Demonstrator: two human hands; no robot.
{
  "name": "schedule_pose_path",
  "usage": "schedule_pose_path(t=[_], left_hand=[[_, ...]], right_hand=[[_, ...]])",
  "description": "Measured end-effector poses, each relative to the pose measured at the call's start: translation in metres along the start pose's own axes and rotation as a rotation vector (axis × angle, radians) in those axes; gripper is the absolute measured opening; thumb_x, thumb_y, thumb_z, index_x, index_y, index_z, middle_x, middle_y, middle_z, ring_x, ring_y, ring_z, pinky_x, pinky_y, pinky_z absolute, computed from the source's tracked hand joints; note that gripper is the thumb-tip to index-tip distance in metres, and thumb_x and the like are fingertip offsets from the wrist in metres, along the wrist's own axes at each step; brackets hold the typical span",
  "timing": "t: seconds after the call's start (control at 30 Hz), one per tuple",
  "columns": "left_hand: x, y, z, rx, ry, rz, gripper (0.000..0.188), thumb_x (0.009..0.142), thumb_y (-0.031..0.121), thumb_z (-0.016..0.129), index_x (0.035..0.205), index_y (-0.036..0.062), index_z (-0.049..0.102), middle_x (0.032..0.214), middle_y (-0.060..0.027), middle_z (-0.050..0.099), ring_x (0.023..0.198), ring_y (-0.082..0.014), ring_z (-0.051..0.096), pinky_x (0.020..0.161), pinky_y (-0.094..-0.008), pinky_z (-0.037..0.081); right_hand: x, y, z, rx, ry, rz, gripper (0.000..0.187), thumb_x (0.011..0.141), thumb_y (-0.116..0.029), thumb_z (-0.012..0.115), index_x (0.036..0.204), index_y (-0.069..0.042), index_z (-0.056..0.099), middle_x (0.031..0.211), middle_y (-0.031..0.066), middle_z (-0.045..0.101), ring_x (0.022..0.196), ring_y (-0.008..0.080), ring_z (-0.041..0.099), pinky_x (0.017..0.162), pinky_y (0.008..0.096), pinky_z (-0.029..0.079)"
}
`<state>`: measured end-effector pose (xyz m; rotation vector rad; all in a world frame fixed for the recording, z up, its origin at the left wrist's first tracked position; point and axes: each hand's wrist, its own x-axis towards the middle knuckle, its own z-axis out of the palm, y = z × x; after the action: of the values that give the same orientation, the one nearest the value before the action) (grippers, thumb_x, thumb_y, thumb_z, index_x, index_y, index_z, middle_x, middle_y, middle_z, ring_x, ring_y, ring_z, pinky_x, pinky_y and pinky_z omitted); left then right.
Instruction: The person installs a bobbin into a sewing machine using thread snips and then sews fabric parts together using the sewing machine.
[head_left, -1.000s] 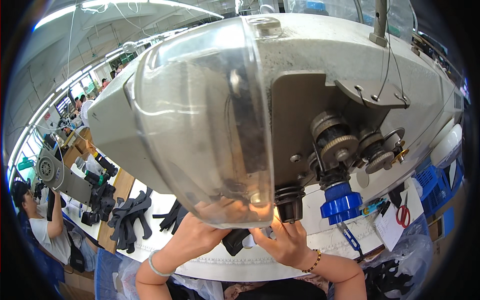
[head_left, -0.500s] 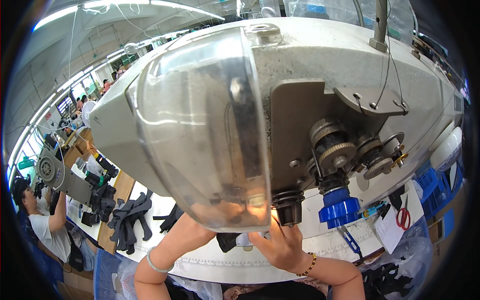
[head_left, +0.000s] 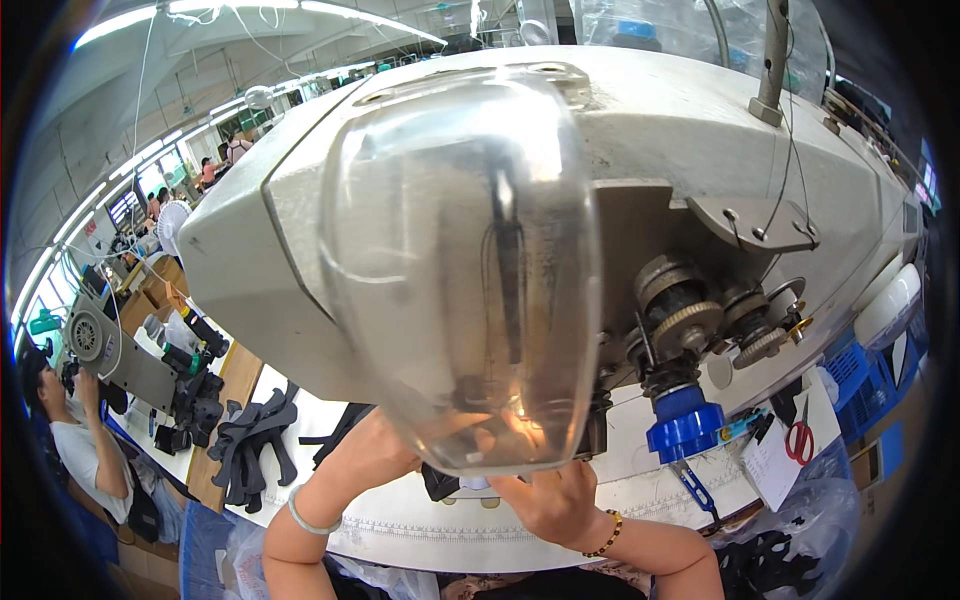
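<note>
A large white sewing machine head (head_left: 700, 150) fills the view, with a clear plastic guard (head_left: 470, 270) on its front. Below the guard my left hand (head_left: 372, 452) and my right hand (head_left: 550, 500) meet on a small black fabric piece (head_left: 437, 484) lying on the white machine bed (head_left: 420, 530). Both hands grip the piece from either side. Their fingertips show only dimly through the guard, and the needle is hidden. A pale band circles my left wrist and a beaded bracelet my right.
A blue spool cap (head_left: 684, 432) and metal tension discs (head_left: 690, 320) stick out at the machine's right. Red-handled scissors (head_left: 800, 440) and paper lie on the right. Black cut pieces (head_left: 255, 440) are stacked at left. Another person (head_left: 75, 440) works at a machine far left.
The machine head and guard have grown larger and slid right in view as my head moved closer. Both hands stay under the guard on the black piece.
</note>
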<state>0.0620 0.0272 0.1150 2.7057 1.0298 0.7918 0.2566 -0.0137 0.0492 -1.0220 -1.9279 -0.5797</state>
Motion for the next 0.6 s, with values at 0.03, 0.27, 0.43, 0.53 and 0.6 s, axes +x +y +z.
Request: schedule_pose_path(t=[0.03,0.27,0.43,0.53,0.6], left_hand=[[0.002,0.0,0.0,-0.003,0.0,0.002,0.056,0.064,0.004,0.069,0.117,0.0181,0.061,0.102,-0.0054,0.061,0.093,-0.0282,0.057,0.082,-0.0405,0.046],[0.003,0.003,0.0,0.031,-0.03,0.074,0.065,0.06,-0.001,0.07,0.122,0.0192,0.058,0.107,-0.0041,0.06,0.091,-0.0274,0.058,0.08,-0.0383,0.048],[0.0,-0.004,0.006,-0.029,-0.011,0.042,0.065,0.06,0.001,0.071,0.121,0.0195,0.059,0.105,-0.0034,0.061,0.09,-0.027,0.059,0.078,-0.0387,0.049],[0.0,-0.011,0.008,-0.05,0.046,0.083,0.062,0.062,0.001,0.07,0.12,0.0203,0.06,0.102,-0.0033,0.062,0.088,-0.0262,0.059,0.075,-0.0375,0.05],[0.003,-0.009,0.009,-0.03,0.087,0.131,0.061,0.063,0.001,0.07,0.12,0.0192,0.059,0.1,-0.0035,0.062,0.084,-0.0255,0.059,0.072,-0.0356,0.05]], right_hand=[[0.001,0.001,0.001,0.009,0.019,0.002,0.017,0.079,-0.016,0.062,0.094,-0.022,0.067,0.092,0.004,0.06,0.087,0.0204,0.056,0.078,0.032,0.046],[-0.002,0.011,0.0,0.028,0.015,-0.027,0.031,0.077,-0.018,0.065,0.108,-0.019,0.067,0.094,0.0003,0.057,0.091,0.0168,0.055,0.078,0.0335,0.046],[-0.001,0.013,0.002,0.046,0.011,-0.016,0.032,0.077,-0.017,0.065,0.108,-0.019,0.067,0.095,-0.001,0.058,0.091,0.016,0.055,0.08,0.0334,0.046],[0.0,0.009,0.005,0.058,0.02,-0.012,0.031,0.077,-0.016,0.065,0.107,-0.019,0.068,0.095,-0.0017,0.058,0.091,0.0156,0.055,0.081,0.0334,0.046],[-0.002,0.008,0.003,0.04,0.033,-0.012,0.031,0.076,-0.016,0.065,0.107,-0.019,0.068,0.096,-0.0019,0.058,0.09,0.0155,0.055,0.081,0.0334,0.046]])
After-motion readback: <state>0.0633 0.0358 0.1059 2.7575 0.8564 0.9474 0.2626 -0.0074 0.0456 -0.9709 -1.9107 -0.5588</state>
